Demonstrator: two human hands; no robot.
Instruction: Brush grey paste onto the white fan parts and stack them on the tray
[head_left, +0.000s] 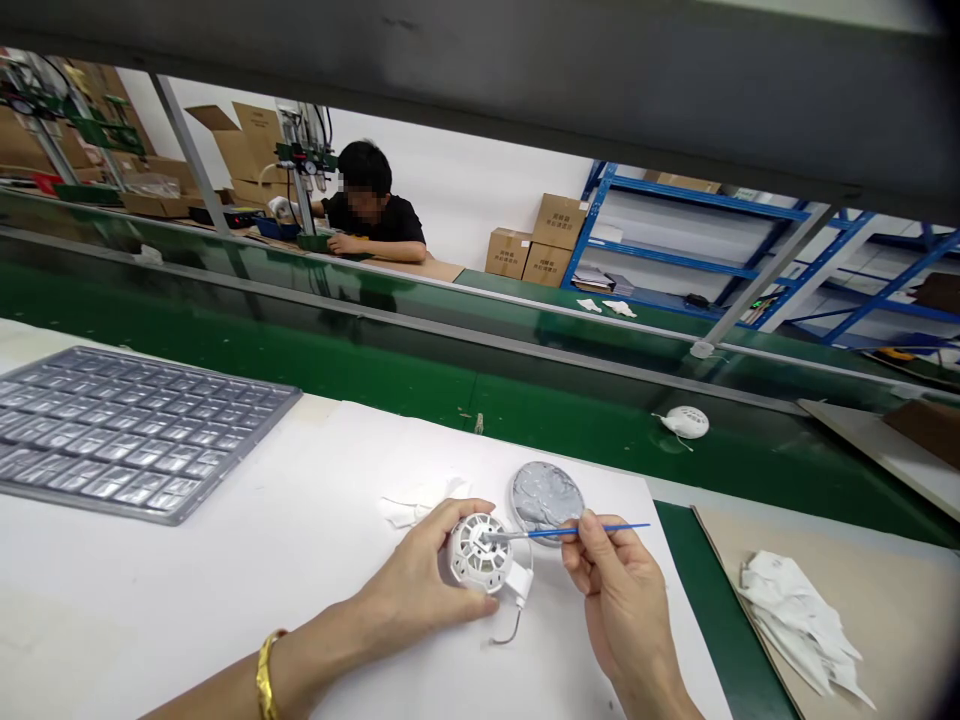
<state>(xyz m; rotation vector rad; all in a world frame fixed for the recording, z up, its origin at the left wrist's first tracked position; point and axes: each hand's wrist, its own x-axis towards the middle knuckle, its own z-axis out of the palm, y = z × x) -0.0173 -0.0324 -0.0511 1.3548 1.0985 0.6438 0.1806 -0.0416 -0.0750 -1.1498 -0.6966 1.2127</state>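
We are in what looks like a factory workshop with an assembly line: a long green strip (450, 390), much like a conveyor belt, runs past our white-covered table (195, 600), which bears a molded plastic tray (225, 462) with rows of compartments. Across that strip we see a person (384, 228) in a black top (399, 220) leaning at a machine (298, 155) with a round gauge (310, 168), and similar equipment (105, 130) stands farther left. Along the white wall (480, 180) we find printed cardboard boxes (559, 222) stacked up and blue metal shelving (705, 198), fittings typical of a production floor.
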